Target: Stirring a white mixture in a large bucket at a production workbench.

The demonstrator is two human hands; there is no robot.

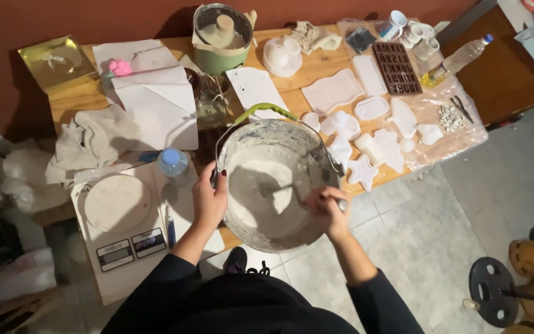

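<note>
A metal bucket (316,232) with a green handle (261,111) holds thick white paste (254,198). It stands at the front edge of a wooden table (316,68). My left hand (209,201) grips the bucket's left rim. My right hand (329,207) is shut on a stirring tool (288,188) whose far end dips into the paste near the middle of the bucket.
A white kitchen scale (122,226) and a capped plastic bottle (173,164) sit left of the bucket. White silicone moulds (372,139), a brown letter mould (397,68), cups (412,31), a green pot with a lid (220,37), papers and cloths cover the table. Tiled floor lies at the right.
</note>
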